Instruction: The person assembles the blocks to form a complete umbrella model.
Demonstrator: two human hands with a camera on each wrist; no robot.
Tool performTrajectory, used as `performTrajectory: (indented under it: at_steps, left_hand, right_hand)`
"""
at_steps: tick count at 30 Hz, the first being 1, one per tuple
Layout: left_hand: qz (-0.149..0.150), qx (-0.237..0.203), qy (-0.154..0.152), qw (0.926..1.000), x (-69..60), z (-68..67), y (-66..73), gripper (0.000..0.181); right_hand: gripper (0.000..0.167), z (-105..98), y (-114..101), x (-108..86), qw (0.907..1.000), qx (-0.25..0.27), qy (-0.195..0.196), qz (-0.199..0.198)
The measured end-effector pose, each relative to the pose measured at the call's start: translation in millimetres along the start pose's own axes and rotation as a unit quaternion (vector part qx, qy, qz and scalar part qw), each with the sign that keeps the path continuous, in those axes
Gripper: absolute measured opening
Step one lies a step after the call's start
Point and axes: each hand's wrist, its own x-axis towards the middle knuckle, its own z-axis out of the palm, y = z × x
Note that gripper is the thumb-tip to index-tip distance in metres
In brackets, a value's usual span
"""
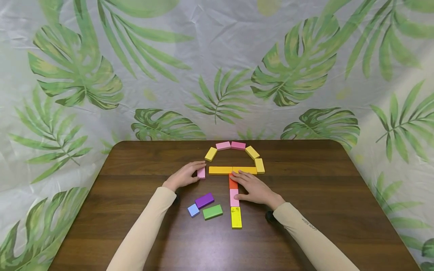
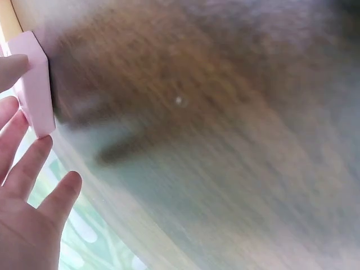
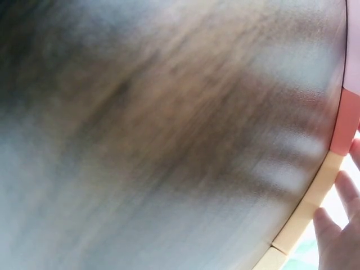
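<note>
In the head view my left hand [image 1: 184,175] pinches a pale pink block [image 1: 201,173] on the table, left of a row of two orange blocks [image 1: 220,170]. The left wrist view shows the thumb on this block's face and fingertips along its other side. My right hand [image 1: 255,187] lies with fingers extended over the red block [image 1: 233,183] and the edge of the right orange block [image 1: 249,170]. Its thumb touches or nearly touches the pink block [image 1: 234,198] below the red one. A bright yellow block [image 1: 236,217] ends this column.
Above the orange row curves an arch: a yellow block [image 1: 211,154], a light pink block [image 1: 223,145], a darker pink block [image 1: 238,145] and two more yellow blocks [image 1: 252,152]. A purple block [image 1: 204,200], a light blue block [image 1: 193,210] and a green block [image 1: 213,212] lie loose nearer me.
</note>
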Motion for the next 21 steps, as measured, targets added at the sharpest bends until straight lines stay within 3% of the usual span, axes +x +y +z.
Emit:
performTrajectory:
  at_steps: [11,21]
  left_hand:
    - [-0.027,-0.011,-0.005,0.9996,11.3,-0.9,3.0,0.057]
    - [-0.078,0.020,-0.034,0.9962,22.6,-0.1,6.0,0.062]
  right_hand:
    - [0.078,1,1,0.0,1.0000,-0.001,0.003,-0.006]
    - [0.079,3,3,1.5,1.0000,-0.006,-0.005,0.004]
